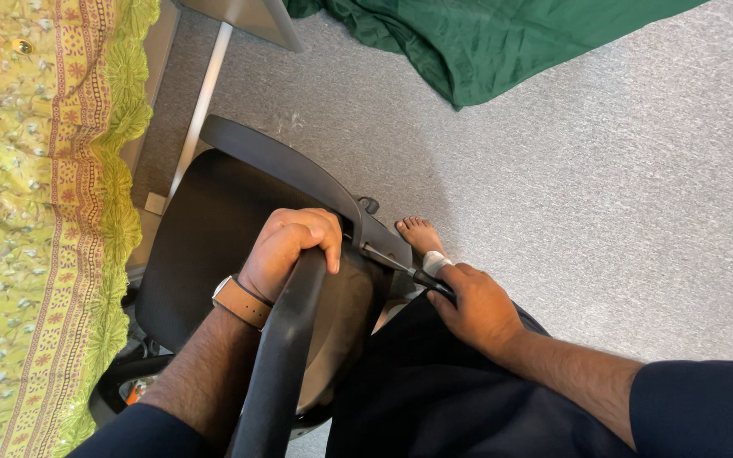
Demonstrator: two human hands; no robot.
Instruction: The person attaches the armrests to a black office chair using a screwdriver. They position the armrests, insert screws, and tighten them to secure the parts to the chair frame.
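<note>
A black office chair (205, 229) stands below me, seen from above. My left hand (292, 246), with a brown-strapped watch on the wrist, is curled over the chair's black armrest (280, 365). My right hand (477, 309) grips the dark handle of a screwdriver (400, 267). One finger of that hand is wrapped in white tape. The screwdriver's thin metal shaft points left into the bracket where the armrest meets the seat.
A yellow-green embroidered cloth (36, 212) covers the left side. A dark green cloth (477, 38) lies on the grey carpet at the top. A metal table leg (201, 102) stands behind the chair. My bare foot (422, 233) rests by the chair.
</note>
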